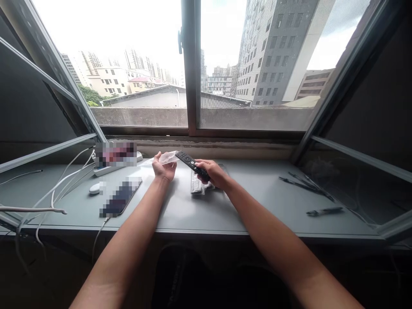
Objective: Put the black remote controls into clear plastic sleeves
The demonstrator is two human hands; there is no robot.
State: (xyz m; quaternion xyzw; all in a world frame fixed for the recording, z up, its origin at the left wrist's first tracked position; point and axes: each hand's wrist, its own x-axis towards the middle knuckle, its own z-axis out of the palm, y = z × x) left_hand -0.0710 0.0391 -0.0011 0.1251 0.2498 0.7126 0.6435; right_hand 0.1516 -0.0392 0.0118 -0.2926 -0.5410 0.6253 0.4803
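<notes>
My right hand (212, 171) grips a black remote control (189, 162) by its lower end, thumb on top near the buttons. The remote slants up and left, its far end against or just at the mouth of a clear plastic sleeve (168, 158). My left hand (165, 168) is closed on that sleeve, fingers curled at its left side. Beneath my right hand, on the table, lie one or more items in clear plastic wrapping (197, 186), partly hidden by the hand and remote.
A phone (130, 195) with a cable lies left on the table (180, 214). Behind it are a white power strip (117, 168), a small white case (94, 189) and loose white cables (53, 193). Several pens (305, 186) lie at right; metal frame bars flank both sides.
</notes>
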